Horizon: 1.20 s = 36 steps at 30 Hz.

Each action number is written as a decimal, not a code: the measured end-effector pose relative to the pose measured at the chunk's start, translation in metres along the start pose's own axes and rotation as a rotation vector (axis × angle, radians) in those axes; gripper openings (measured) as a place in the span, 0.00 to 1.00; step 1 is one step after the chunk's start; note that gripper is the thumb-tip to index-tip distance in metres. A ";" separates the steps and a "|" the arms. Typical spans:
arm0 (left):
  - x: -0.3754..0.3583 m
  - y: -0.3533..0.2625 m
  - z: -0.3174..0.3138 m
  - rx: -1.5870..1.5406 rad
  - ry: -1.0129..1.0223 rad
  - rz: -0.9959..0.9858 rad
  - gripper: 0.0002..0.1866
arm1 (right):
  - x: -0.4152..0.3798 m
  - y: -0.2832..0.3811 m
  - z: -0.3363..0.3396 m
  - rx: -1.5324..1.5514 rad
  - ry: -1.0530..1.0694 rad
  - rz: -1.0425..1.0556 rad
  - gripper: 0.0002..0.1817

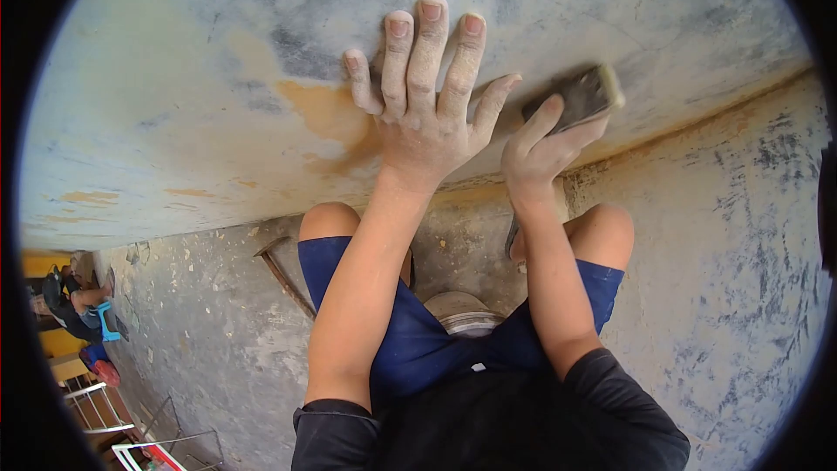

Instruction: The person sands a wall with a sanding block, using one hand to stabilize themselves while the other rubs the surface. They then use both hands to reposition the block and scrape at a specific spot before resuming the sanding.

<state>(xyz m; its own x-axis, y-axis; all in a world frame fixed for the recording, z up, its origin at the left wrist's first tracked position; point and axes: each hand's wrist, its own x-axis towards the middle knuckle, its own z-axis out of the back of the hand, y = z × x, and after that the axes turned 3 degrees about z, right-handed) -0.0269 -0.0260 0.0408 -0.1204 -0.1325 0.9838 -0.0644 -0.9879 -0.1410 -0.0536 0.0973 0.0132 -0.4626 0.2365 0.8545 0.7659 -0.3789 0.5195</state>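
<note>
Dusty and spread wide, my left hand (427, 105) lies with its palm flat against the patchy grey and white wall (200, 52). To its right, my right hand (545, 148) grips a dark block with a pale edge (575, 100), thumb on one side and fingers on the other. The block is at the wall's surface, near the corner where the wall meets another wall, and looks slightly blurred. An orange-brown patch (327, 113) shows on the wall just left of my left wrist.
A hammer-like tool (286, 279) lies on the grey floor (209, 314) left of my knee. Between my legs is a round container (462, 314). At the far left are a person (74, 296), a blue stool (107, 323) and metal frames (96, 406). The side wall (715, 262) stands close on the right.
</note>
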 end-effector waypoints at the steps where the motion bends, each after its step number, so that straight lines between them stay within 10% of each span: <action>1: 0.000 0.002 0.000 0.008 -0.003 -0.002 0.35 | -0.016 -0.007 0.001 -0.092 0.070 0.015 0.31; 4: 0.001 0.000 -0.002 -0.009 -0.019 -0.019 0.34 | -0.105 -0.035 0.014 -0.239 0.336 -0.179 0.33; 11: 0.005 0.006 0.008 0.056 0.088 -0.113 0.43 | -0.002 0.003 0.008 -0.301 -0.015 -0.019 0.32; 17: 0.001 -0.001 -0.003 0.006 -0.023 -0.016 0.36 | -0.062 -0.024 0.010 -0.309 0.140 0.030 0.30; 19: 0.000 -0.002 -0.003 0.003 -0.016 -0.010 0.35 | -0.107 -0.027 0.015 -0.196 0.336 -0.269 0.29; 26: 0.001 -0.001 0.000 -0.011 -0.009 -0.004 0.36 | -0.020 -0.003 0.007 -0.235 0.003 0.038 0.32; 36: 0.001 0.000 -0.003 -0.026 -0.037 -0.018 0.36 | -0.097 -0.031 0.017 -0.208 0.383 -0.199 0.37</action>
<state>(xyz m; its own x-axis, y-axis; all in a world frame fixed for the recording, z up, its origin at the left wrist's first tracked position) -0.0304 -0.0261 0.0415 -0.0824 -0.1177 0.9896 -0.0921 -0.9879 -0.1251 -0.0246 0.1012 -0.0858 -0.7525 -0.0098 0.6586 0.5584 -0.5397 0.6300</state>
